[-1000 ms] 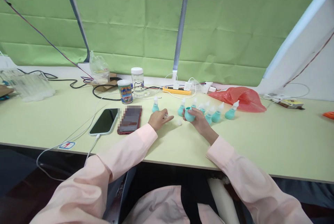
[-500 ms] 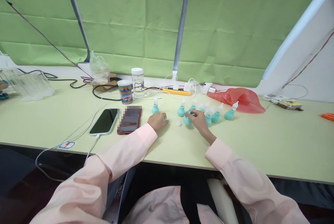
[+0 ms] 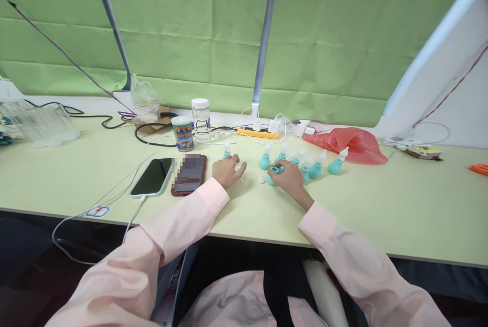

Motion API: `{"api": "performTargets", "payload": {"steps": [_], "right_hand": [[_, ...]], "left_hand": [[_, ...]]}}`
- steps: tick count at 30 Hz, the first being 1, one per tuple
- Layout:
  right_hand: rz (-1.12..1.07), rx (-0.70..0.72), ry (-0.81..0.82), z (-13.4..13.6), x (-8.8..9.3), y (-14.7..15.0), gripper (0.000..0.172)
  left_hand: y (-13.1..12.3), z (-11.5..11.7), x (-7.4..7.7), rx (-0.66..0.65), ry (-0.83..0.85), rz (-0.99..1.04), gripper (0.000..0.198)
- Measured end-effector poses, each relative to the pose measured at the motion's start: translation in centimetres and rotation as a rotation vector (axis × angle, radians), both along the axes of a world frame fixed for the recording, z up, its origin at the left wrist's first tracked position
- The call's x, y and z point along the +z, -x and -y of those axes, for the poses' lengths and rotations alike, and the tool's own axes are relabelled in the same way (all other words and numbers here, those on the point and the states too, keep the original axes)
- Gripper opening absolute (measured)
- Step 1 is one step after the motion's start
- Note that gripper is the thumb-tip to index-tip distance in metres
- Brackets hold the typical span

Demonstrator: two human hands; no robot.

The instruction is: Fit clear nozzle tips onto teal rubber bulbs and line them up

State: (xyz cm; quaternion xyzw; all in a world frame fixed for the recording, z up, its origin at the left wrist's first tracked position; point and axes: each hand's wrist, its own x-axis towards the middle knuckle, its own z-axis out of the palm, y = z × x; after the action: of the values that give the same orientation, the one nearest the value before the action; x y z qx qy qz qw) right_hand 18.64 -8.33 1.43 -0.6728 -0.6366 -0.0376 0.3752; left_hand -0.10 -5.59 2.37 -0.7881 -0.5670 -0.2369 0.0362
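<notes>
My left hand [image 3: 227,170] hovers over the table with its fingers apart and nothing in them, just in front of a teal bulb with a clear tip [image 3: 226,150]. My right hand [image 3: 288,177] grips an open teal bulb [image 3: 271,179], its mouth uncovered and tilted. A small white piece [image 3: 261,180] lies on the table between the hands. Behind and beside my right hand stand several teal bulbs with clear tips, among them one at the left [image 3: 264,160] and one at the far right [image 3: 336,166].
Two phones, one white-edged [image 3: 152,178] and one red-edged [image 3: 189,175], lie left of my left hand. Behind are a printed cup [image 3: 183,135], a lidded jar [image 3: 201,119] and a yellow power strip [image 3: 258,134]. A red plastic bag [image 3: 348,145] lies back right.
My left hand has opened, its fingers lifting and spreading, and no longer holds the small clear piece. My right hand has shifted slightly left, tilting the open teal bulb.
</notes>
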Motion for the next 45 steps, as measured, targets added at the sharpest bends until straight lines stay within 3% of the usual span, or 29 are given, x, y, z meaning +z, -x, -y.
{"api": "performTargets", "payload": {"steps": [6, 14, 31, 39, 45], "right_hand": [[-0.037, 0.007, -0.049, 0.0, 0.0, 0.1, 0.018], [-0.036, 0.032, -0.049, 0.0, -0.1, 0.1, 0.018], [-0.025, 0.043, -0.083, 0.3, 0.0, 0.3, 0.016], [-0.02, 0.061, -0.182, 0.4, 0.0, 0.5, 0.015], [-0.009, 0.287, -0.415, 1.5, 0.2, 1.2, 0.025]], "left_hand": [[0.7, -0.2, 1.0, -0.026, -0.321, 0.098, 0.04], [0.8, -1.8, -0.8, 0.018, -0.125, -0.009, 0.046], [0.9, -1.8, -0.7, -0.014, -0.174, 0.078, 0.042], [0.9, -1.5, 0.0, -0.118, -0.304, 0.222, 0.046], [0.1, 0.9, 0.9, -0.323, -0.477, 0.393, 0.044]]}}
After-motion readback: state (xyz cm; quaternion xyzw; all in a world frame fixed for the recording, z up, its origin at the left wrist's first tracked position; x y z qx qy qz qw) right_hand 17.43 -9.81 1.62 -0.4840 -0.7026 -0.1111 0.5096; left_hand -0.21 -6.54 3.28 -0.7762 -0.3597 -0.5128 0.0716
